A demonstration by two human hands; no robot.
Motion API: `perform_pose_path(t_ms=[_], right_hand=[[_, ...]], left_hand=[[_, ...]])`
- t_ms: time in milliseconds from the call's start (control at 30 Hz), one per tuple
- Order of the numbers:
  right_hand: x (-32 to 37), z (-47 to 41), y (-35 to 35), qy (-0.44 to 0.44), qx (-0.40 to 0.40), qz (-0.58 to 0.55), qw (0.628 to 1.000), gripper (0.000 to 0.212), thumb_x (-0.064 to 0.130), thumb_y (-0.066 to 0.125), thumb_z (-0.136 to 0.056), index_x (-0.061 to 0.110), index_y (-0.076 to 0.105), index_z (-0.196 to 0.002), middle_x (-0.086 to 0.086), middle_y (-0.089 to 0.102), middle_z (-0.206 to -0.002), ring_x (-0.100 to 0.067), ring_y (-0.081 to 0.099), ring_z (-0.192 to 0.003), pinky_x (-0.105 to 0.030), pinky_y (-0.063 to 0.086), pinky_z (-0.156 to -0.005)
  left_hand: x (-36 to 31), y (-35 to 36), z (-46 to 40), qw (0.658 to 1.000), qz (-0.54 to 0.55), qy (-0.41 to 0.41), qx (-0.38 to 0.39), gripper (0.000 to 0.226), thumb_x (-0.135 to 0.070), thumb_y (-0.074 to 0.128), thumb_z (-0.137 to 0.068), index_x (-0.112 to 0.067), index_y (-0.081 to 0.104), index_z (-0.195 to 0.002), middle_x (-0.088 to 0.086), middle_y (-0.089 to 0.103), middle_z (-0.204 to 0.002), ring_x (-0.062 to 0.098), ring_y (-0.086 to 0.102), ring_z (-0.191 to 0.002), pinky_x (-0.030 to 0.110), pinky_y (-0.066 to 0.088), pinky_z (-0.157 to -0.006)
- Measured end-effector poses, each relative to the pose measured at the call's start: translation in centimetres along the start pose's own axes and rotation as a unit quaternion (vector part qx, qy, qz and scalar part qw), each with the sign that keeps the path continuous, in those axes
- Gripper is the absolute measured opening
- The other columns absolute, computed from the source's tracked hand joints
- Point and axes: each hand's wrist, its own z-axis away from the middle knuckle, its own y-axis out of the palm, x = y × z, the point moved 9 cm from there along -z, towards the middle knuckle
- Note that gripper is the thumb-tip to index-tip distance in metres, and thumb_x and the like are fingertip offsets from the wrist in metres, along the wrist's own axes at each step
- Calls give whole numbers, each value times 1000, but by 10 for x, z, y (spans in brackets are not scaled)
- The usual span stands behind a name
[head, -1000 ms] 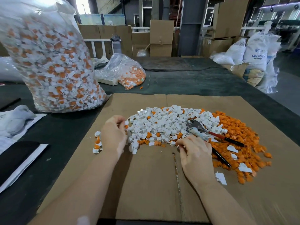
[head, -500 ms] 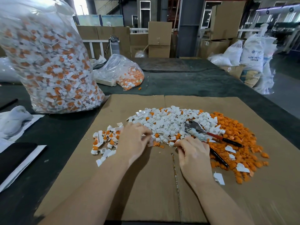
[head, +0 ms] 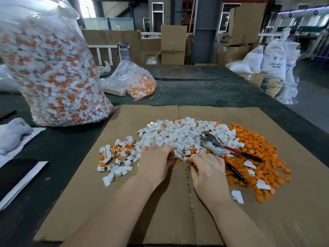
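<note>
Beyond loose caps (head: 179, 136), tall bag (head: 53, 77) full of them; small bag (head: 131, 81) part-full

The white pieces (head: 179, 136) form a pale heap flecked with orange. The loose caps (head: 258, 152) are solid orange, and the small heap (head: 117, 155) mixes both colours. The cardboard (head: 124, 202) is plain brown, the counter (head: 213, 93) dark grey. The pliers (head: 231, 150) have red-and-black handles. The clear bag (head: 53, 73) shows white speckled with orange.

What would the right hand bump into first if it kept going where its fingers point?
Probably the white pieces at the pile's near edge, just ahead of the right hand.
</note>
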Motion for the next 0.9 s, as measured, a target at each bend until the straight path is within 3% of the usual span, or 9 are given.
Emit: perform_pose_path(t_ms=[100,167,333,500,667,733,900], right_hand=[[2,0,-1,-7,6,-10,1000,20,3,80,-66,15,69,-79,2,64,-76,-20,61,-74,-35,43,-72],[6,0,-1,-22,13,-20,999,20,10,82,-66,15,69,-80,3,65,-75,-20,62,-73,-35,44,-70],[11,-1,-1,-37,10,-13,999,24,5,83,-63,9,68,-81,-3,65,-71,-23,63,-65,-33,53,-59],[11,0,3,-40,9,10,999,21,-1,84,-61,8,66,-70,-4,62,-61,-21,60,-56,-28,51,-50],[0,1,5,-4,4,-20,1000,17,-5,78,-68,5,66,-72,-6,63,-64,-23,61,-58,-35,52,-49],[-3,1,6,7,5,-23,1000,18,-10,76,-66,4,67,-74,-8,64,-66,-25,62,-60,-39,54,-50],[-5,2,5,17,3,-22,1000,20,-12,76,-65,3,67,-75,-8,65,-66,-25,63,-60,-40,54,-50]], left_hand=[[-2,1,0,996,86,-27,14,18,-22,66,-86,-28,59,-102,-13,65,-87,11,55,-91,23,33,-81],[-4,4,0,982,176,-63,28,18,-19,68,-84,-28,57,-96,-15,60,-79,10,59,-82,21,43,-76],[-8,12,6,934,328,-131,49,17,-15,70,-81,-28,59,-80,-4,67,-74,11,62,-71,24,49,-68],[-7,12,4,934,328,-135,49,15,-15,60,-90,-28,61,-84,-2,68,-84,15,64,-84,25,50,-75],[-8,13,0,966,226,-121,40,23,-24,49,-97,-28,60,-117,-6,58,-97,12,54,-92,18,33,-73],[-9,13,0,970,210,-117,27,25,-26,48,-98,-27,60,-120,-4,62,-104,12,55,-96,16,31,-72],[-9,11,0,974,194,-120,-7,16,-32,52,-95,-24,61,-105,-9,56,-80,4,48,-69,19,33,-58]])
